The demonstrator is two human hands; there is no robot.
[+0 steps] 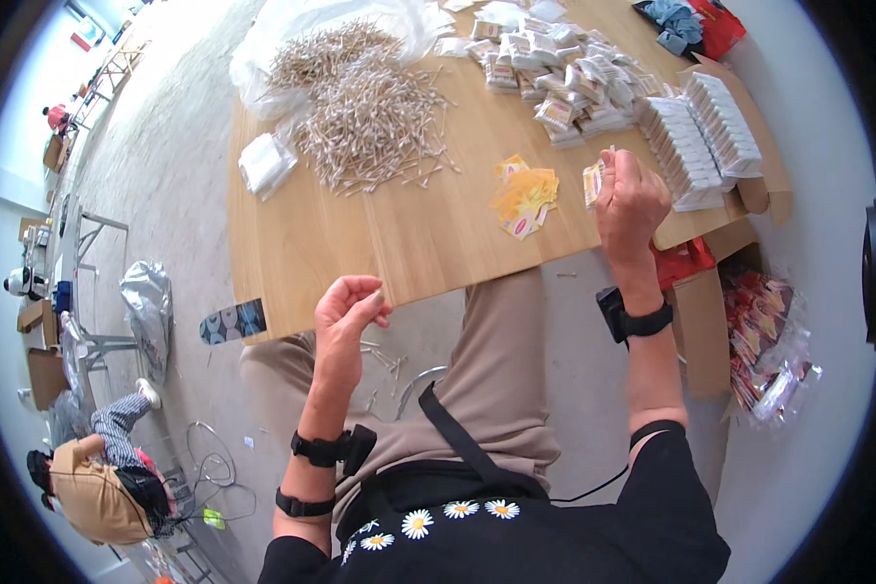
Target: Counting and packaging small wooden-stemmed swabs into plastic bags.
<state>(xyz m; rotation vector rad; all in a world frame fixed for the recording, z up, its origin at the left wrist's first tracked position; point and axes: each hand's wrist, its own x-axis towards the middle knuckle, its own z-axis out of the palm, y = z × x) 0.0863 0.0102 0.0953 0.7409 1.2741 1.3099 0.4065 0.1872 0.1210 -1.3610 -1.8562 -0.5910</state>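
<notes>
My right hand (633, 200) is closed over the right part of the table, fingers pinched together near their tips. Just left of these fingers shows a small packet of cotton swabs (593, 183) with a yellow label, partly covered by the hand. Whether the fingers grip it or it lies behind them, I cannot tell. At the near table edge my left hand (350, 304) is curled closed, with nothing visible in it. Yellow printed cards (526, 200) lie fanned out between the hands. Beyond them is a heap of packed swab packets (579, 78).
Loose cotton swabs (370, 127) are heaped on clear plastic at the far left, beside small white bags (267, 164). Stacked white packs (686, 146) stand at the right, near cardboard boxes (701, 326). A phone-like patterned object (234, 321) lies at the left corner. Another person (102, 487) is at lower left.
</notes>
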